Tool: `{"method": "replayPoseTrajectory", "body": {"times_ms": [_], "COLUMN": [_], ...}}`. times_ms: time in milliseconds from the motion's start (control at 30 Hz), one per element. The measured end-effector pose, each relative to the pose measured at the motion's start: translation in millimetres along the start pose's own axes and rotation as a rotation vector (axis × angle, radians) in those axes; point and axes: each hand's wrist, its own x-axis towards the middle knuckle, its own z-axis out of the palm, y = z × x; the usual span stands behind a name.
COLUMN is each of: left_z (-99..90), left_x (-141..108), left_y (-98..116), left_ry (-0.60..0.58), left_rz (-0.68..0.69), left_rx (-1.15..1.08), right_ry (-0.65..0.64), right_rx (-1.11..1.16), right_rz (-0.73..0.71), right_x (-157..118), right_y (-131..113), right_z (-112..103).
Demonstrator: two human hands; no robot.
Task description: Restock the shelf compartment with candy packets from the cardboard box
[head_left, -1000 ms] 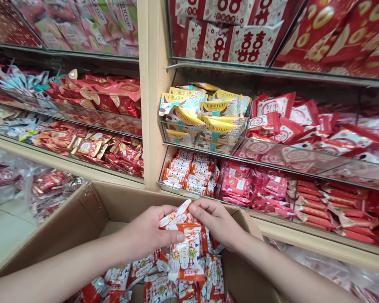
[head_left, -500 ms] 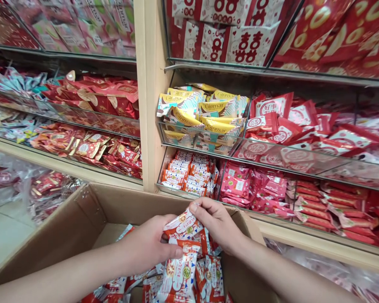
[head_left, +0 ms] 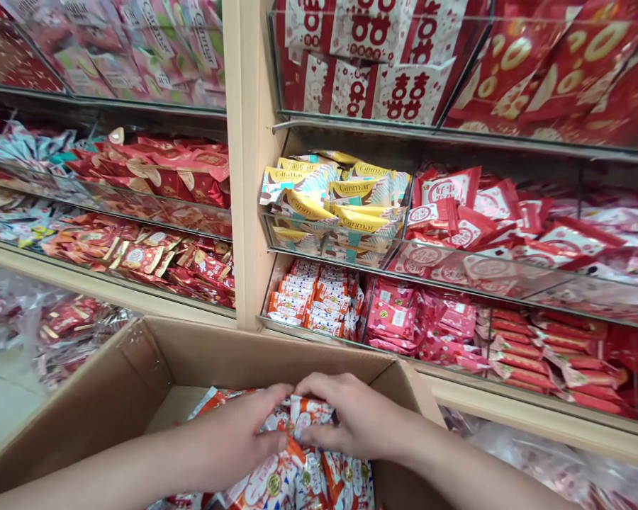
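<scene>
My left hand (head_left: pixel 239 432) is down in an open cardboard box (head_left: pixel 207 358), its thumb and fingers curled round small orange, white and blue snack packets. Close beside it, my right hand (head_left: pixel 351 418) grips a snack packet (head_left: pixel 305 414) of the same kind between thumb and fingers. The fingertips of the two hands nearly meet. More of these packets (head_left: pixel 276 482) lie loose and overlapping in the box below the hands. My hands hide part of the pile.
Behind the box, a wooden shelf unit (head_left: pixel 249 184) has clear-fronted bins. One low bin holds stacked orange-and-white packets (head_left: pixel 311 301); above are yellow packets (head_left: pixel 345 198). Pink packets (head_left: pixel 398 315) are to its right. Plastic bags (head_left: pixel 69 333) sit on the floor at left.
Both hands have gone lower into the box, bringing the packets held up between them down to the pile. My right hand has turned over, its fingers now pointing left. The view has shifted slightly.
</scene>
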Motion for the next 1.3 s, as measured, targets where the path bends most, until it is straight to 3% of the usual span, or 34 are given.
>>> {"method": "replayPoseTrajectory", "body": {"times_ms": [67,167,267,367,433,533,567,667,733,867,1300], "left_z": [2.6,4.9,1.5,-5.0,-8.2,-9.0,-8.3,-5.5,-4.0,-3.2,-0.1], "left_x": [2.1,7.3,10.5,10.2,9.5,9.3,9.3,8.1,6.5,4.6,10.0], "left_y": [1.4,3.8,9.5,16.0,18.8,20.6,21.0,22.4,23.7,25.3,20.5], "left_ry": [-0.032,0.034,0.088,0.141,0.178,0.172,0.16,0.144,0.129,0.07,0.062], "left_rz": [0.0,-0.038,0.01,0.073,0.041,-0.014,-0.013,-0.005,-0.007,-0.03,-0.045], "left_rx": [0.038,0.061,-0.047,-0.197,-0.195,-0.104,-0.079,-0.02,0.017,0.058,0.116], "right_ry": [-0.031,0.039,0.143,0.21,0.347,0.513,0.475,0.199,0.055,-0.107,-0.076], "right_rx": [-0.027,0.062,0.29,0.521,0.417,-0.09,-0.249,-0.536,-0.592,-0.609,-0.731], "right_rz": [0.008,0.076,0.151,0.137,0.076,0.062,0.103,0.265,0.312,0.297,0.413], "right_x": [-2.1,-3.7,-2.5,3.1,10.5,27.7,34.9,57.5,70.7,85.8,87.3], "right_y": [-4.2,-6.6,-5.0,-2.5,1.1,13.3,19.0,36.3,45.1,54.1,66.6], "right_z": [2.9,8.6,8.5,-9.6,-32.3,-67.5,-75.9,-86.5,-84.4,-73.8,-52.9]}}
